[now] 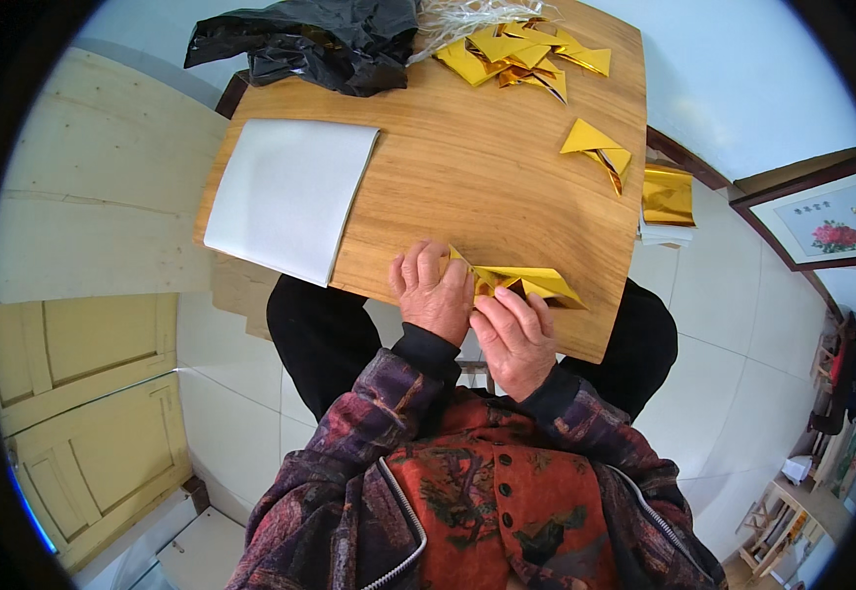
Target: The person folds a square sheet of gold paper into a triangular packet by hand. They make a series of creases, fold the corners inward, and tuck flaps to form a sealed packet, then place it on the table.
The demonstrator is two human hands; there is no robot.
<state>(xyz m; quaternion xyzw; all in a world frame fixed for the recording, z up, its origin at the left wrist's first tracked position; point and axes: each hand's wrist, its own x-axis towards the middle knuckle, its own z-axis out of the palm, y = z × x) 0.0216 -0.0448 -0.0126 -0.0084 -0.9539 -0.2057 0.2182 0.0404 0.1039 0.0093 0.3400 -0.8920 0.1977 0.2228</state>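
Note:
My left hand [434, 291] and my right hand [516, 337] both press on a partly folded sheet of gold foil paper [531, 282] at the near edge of a small wooden table [467, 167]. My left fingers lie flat over its left end. My right fingertips pinch its lower edge. One finished gold folded piece [597, 147] lies alone near the table's right edge. A pile of several folded gold pieces [516, 51] sits at the far side.
A stack of white paper [288, 195] overhangs the table's left edge. A crumpled black plastic bag [315, 39] lies at the far left corner. More gold sheets on white paper [668, 202] rest beside the table on the right. White tiled floor lies below.

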